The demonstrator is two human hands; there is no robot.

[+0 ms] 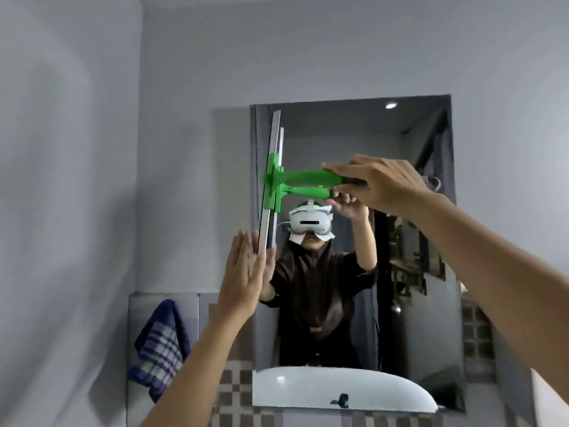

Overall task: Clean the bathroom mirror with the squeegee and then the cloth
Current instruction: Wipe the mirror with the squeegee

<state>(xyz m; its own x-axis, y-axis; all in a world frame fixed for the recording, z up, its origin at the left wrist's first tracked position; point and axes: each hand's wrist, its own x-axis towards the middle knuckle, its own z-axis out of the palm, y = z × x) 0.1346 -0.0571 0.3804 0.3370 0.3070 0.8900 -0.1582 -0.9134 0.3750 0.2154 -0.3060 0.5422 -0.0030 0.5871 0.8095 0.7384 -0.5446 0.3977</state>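
The rectangular mirror (415, 195) hangs on the grey wall ahead. My right hand (378, 183) grips the far end of the green squeegee (304, 177) handle. Its long metal blade stands upright against the mirror's left edge, reaching from near the top corner down to mid height. My left hand (243, 272) is flat with fingers together, pressed against the mirror's left edge right by the blade's lower end. A blue checked cloth (161, 343) hangs on the wall at the lower left, below and left of the mirror.
The mirror reflects a person in a dark top wearing a white headset, plus a white basin (338, 389) along its bottom. Brown and grey checked tiles (234, 392) run under the mirror. Bare grey wall fills the left and top.
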